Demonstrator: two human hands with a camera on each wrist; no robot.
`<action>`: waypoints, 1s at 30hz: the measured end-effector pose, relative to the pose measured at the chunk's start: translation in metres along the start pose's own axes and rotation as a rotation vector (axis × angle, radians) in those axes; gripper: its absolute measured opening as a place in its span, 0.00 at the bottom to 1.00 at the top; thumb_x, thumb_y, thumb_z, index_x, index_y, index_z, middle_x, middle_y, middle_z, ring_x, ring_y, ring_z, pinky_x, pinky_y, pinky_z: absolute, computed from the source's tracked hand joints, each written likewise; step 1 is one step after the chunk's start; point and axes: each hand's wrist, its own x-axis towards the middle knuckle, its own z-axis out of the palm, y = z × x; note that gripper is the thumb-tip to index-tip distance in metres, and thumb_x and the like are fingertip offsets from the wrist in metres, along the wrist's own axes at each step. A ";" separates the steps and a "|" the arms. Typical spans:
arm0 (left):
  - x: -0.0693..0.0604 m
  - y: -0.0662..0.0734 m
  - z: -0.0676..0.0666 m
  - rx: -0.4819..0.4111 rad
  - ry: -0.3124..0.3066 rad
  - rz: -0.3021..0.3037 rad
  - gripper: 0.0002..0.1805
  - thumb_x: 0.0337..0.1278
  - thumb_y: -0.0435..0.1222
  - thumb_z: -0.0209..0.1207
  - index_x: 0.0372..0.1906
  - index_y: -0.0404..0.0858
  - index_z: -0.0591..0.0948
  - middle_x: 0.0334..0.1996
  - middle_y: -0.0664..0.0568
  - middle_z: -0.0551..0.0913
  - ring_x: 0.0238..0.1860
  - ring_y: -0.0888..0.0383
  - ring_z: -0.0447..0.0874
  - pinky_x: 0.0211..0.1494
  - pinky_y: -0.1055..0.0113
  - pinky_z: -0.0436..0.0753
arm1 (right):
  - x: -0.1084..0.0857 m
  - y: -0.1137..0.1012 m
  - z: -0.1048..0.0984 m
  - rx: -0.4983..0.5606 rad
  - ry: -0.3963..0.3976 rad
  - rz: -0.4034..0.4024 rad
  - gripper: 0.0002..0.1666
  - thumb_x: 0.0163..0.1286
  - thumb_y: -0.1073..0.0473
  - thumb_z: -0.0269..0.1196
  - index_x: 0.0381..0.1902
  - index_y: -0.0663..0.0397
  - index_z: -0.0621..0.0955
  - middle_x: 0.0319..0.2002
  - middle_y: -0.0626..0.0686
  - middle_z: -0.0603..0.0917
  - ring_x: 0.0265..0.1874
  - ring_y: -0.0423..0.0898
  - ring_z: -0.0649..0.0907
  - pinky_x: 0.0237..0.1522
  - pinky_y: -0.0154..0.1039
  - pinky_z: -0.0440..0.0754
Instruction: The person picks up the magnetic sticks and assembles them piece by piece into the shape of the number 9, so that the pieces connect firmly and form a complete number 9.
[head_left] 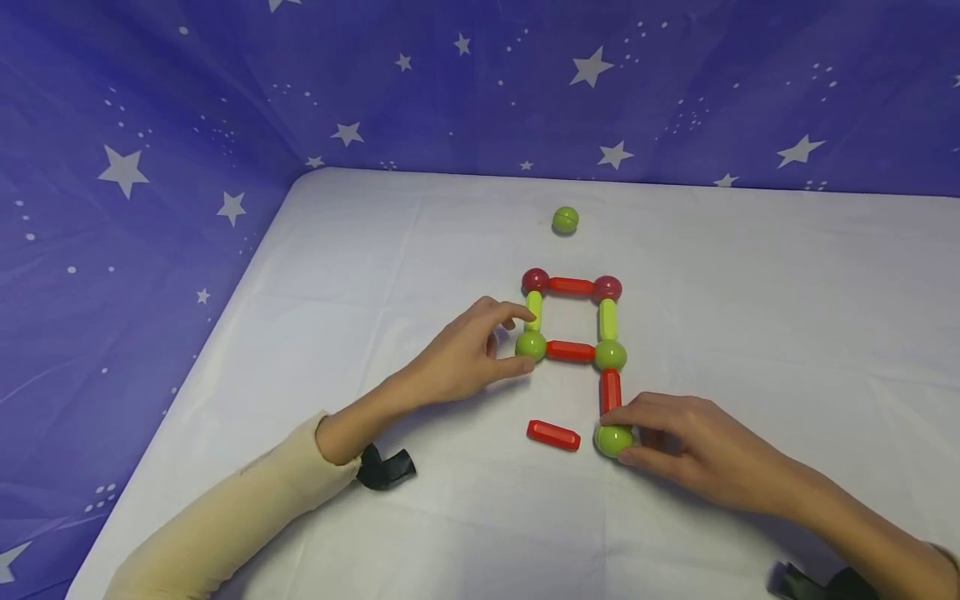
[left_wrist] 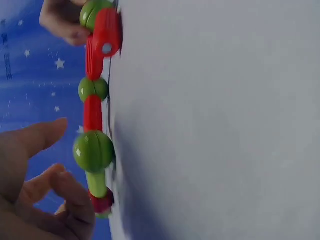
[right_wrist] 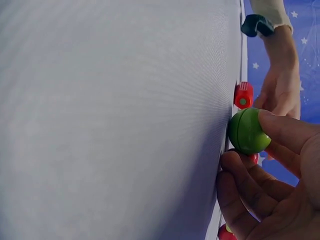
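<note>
A square of magnetic sticks and balls lies on the table: two dark red balls (head_left: 536, 281) at the far corners, two green balls (head_left: 531, 346) at the near ones. Red sticks (head_left: 571, 351) and yellow-green sticks (head_left: 608, 320) join them. From the near right corner another red stick (head_left: 611, 390) runs toward me to a green ball (head_left: 615, 441). My right hand (head_left: 712, 454) pinches this end ball between thumb and fingers. Beside the square's left side hovers my left hand (head_left: 465, 354), its thumb and fingers parted; the left wrist view shows them off the near left green ball (left_wrist: 94, 151).
One loose red stick (head_left: 553, 435) lies left of the end ball. Beyond the square sits a single green ball (head_left: 566, 220). White cloth covers the table (head_left: 405, 250), and a blue star-patterned curtain (head_left: 480, 92) stands behind and on the left. Dark straps hang at both wrists.
</note>
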 end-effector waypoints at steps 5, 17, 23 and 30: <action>-0.020 0.015 0.008 -0.028 -0.096 0.048 0.23 0.56 0.40 0.70 0.56 0.44 0.79 0.43 0.54 0.78 0.29 0.59 0.73 0.34 0.67 0.75 | -0.001 0.000 0.000 0.005 0.007 -0.017 0.18 0.68 0.49 0.66 0.55 0.38 0.82 0.40 0.33 0.80 0.31 0.33 0.77 0.31 0.32 0.76; -0.033 0.028 0.035 0.170 -0.293 -0.011 0.17 0.56 0.40 0.69 0.51 0.47 0.83 0.36 0.64 0.76 0.38 0.65 0.73 0.43 0.68 0.73 | -0.001 0.000 0.001 0.010 0.027 -0.033 0.19 0.67 0.49 0.67 0.55 0.39 0.82 0.41 0.33 0.81 0.31 0.33 0.77 0.31 0.32 0.76; -0.031 0.027 0.036 0.173 -0.284 0.015 0.11 0.58 0.38 0.67 0.46 0.48 0.84 0.34 0.66 0.76 0.36 0.66 0.73 0.41 0.68 0.72 | -0.001 0.001 0.001 0.005 0.037 -0.052 0.19 0.68 0.50 0.67 0.56 0.40 0.82 0.42 0.33 0.81 0.31 0.32 0.77 0.31 0.32 0.76; -0.027 0.027 0.037 0.111 -0.297 0.051 0.10 0.59 0.37 0.67 0.46 0.46 0.86 0.32 0.66 0.77 0.33 0.66 0.73 0.40 0.69 0.72 | -0.001 0.000 0.001 0.016 0.018 -0.021 0.20 0.67 0.49 0.67 0.56 0.40 0.82 0.42 0.33 0.81 0.32 0.33 0.77 0.33 0.33 0.77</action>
